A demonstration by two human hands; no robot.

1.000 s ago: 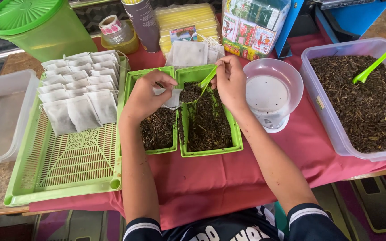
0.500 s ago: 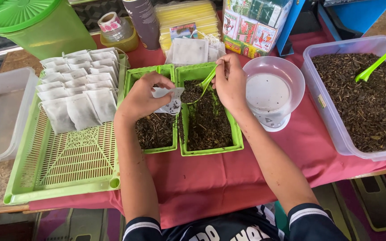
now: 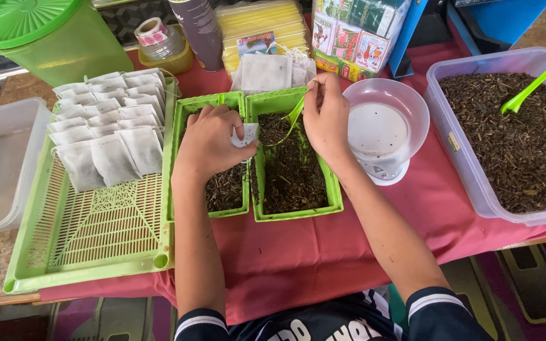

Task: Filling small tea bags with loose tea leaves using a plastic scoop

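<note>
Two green trays [image 3: 295,211] hold tea; left fingers [image 3: 238,134] pinch sachet [image 3: 246,134], right fingers [image 3: 314,95] pinch scoop [image 3: 293,117].

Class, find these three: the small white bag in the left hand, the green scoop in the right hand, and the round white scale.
small white bag [image 3: 246,134], head view, its exposed corner.
green scoop [image 3: 294,115], head view, its blade.
round white scale [image 3: 380,129], head view, its pan.

The person's left hand [image 3: 206,142] and right hand [image 3: 325,117] are bare, with bare forearms, and both upper arms wear short dark sleeves [image 3: 431,309] edged with white stripes, matching a dark shirt with white lettering.
</note>
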